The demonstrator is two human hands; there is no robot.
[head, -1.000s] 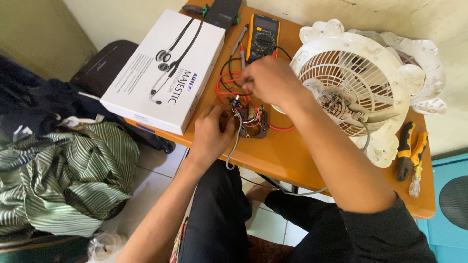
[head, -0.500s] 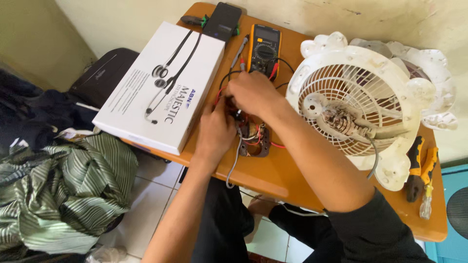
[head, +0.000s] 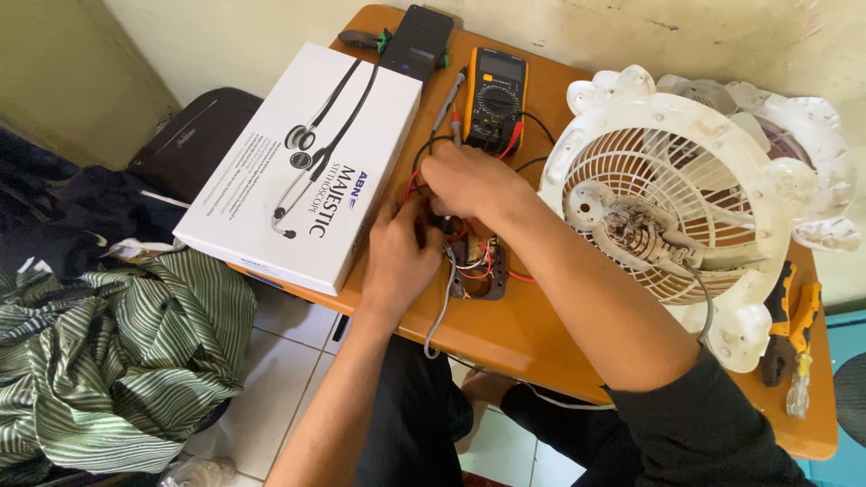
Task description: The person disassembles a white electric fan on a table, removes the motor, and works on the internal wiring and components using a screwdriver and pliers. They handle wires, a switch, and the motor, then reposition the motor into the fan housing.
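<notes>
Both hands have shifted slightly toward the frame's centre since the earlier view, staying over the same small part. Largest, the white fan grille (head: pixel 695 216) lies opened at the right, its motor bared; the white box (head: pixel 302 167) fills the upper left. At top centre sits the multimeter (head: pixel 494 101), leads plugged in. The right hand (head: pixel 469 185) curls down on the wires, the left hand (head: pixel 401 261) pinches beside it; the fan motor stator (head: pixel 478 271) lies just below. Disassembly looks done, testing seemingly underway, reassembly left.

Orange table (head: pixel 541 334) (box (head: pixel 307 171), fan grille (head: pixel 686 207), multimeter (head: pixel 494 99))
</notes>
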